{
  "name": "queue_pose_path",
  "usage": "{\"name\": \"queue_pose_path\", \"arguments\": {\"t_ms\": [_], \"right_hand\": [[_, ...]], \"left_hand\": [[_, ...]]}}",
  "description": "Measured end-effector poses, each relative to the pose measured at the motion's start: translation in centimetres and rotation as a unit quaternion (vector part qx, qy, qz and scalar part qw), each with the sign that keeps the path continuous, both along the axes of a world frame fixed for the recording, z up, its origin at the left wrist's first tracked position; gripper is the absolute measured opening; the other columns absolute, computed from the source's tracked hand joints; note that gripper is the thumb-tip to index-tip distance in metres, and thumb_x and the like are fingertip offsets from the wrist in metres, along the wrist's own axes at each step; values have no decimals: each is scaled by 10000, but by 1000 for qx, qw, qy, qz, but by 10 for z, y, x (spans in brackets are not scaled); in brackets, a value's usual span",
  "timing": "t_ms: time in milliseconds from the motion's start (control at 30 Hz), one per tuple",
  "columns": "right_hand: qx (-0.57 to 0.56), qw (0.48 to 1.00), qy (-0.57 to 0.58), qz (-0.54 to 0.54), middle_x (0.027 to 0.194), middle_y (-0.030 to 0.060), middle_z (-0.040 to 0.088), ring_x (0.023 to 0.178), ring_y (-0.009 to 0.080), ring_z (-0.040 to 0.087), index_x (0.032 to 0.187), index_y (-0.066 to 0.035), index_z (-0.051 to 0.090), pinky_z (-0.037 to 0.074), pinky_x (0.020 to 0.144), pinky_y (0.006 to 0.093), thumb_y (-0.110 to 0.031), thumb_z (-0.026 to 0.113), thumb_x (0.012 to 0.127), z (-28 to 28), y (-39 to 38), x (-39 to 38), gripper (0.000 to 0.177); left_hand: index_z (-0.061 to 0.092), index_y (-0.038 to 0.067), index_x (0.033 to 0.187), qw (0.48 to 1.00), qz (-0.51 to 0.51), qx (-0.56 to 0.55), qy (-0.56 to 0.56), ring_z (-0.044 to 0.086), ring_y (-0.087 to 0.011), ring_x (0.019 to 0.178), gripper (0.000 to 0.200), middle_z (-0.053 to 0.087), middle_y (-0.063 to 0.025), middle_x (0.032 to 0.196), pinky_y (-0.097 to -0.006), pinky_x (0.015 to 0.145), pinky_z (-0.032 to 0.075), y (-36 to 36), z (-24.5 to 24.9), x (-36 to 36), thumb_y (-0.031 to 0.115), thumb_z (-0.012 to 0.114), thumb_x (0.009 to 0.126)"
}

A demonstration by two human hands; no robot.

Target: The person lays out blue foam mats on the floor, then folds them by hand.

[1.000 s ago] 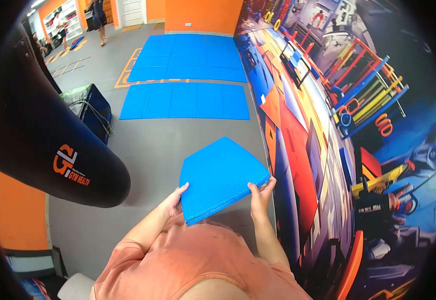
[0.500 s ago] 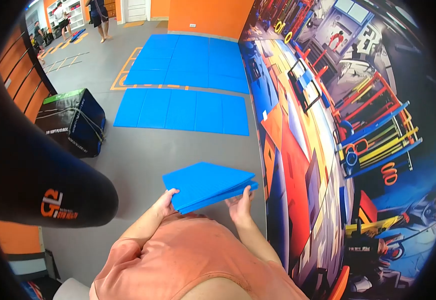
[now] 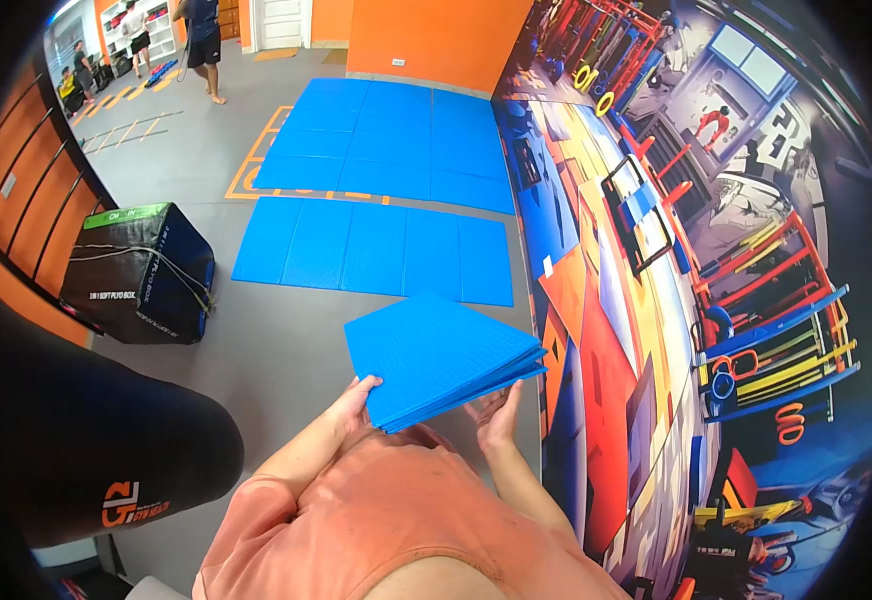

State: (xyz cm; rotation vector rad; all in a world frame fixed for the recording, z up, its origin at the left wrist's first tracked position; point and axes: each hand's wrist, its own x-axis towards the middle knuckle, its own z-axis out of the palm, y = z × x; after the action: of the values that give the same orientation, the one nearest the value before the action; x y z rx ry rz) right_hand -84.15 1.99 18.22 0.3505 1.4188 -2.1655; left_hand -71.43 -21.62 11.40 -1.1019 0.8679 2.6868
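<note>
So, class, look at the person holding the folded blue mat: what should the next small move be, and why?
Probably the right hand should close on the right end of the folded blue mat. The left hand grips the other side, thumb on top, while the right hand looks open and the layers gape at its end, so that side seems less secure.

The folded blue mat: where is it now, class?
In the head view, the folded blue mat is near the centre, above the grey floor, with the left hand at its left and the right hand at its right.
</note>
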Motion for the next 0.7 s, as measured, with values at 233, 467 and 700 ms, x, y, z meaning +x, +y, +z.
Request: {"name": "queue_pose_path", "arguments": {"t_ms": [233,467,700], "right_hand": [[79,997,10,-5,1233,53,592,1111,222,584,1307,-139,518,542,884,484,-346,519,1016,-16,-7,-63,357],[-26,970,-214,110,1047,140,664,897,314,648,1097,-56,628,541,832,529,-192,572,968,-57,-32,-141,196],[-59,992,14,107,1154,111,677,1047,285,649,1196,-9,628,493,936,436,7,600,836,-49,-52,-266,361]], "left_hand": [[339,152,1387,997,73,-29,25,611,-328,1206,504,527,-146,1359,-562,1012,541,-16,-14,-56,159,596,954],[382,170,1381,990,21,-139,-3,650,-245,1073,515,577,-99,1271,-466,894,573,-19,5,-150,222,629,933],[440,167,1410,978,11,-203,-39,648,-227,1072,588,632,-78,1231,-437,859,553,-52,18,-236,319,682,896]]}}
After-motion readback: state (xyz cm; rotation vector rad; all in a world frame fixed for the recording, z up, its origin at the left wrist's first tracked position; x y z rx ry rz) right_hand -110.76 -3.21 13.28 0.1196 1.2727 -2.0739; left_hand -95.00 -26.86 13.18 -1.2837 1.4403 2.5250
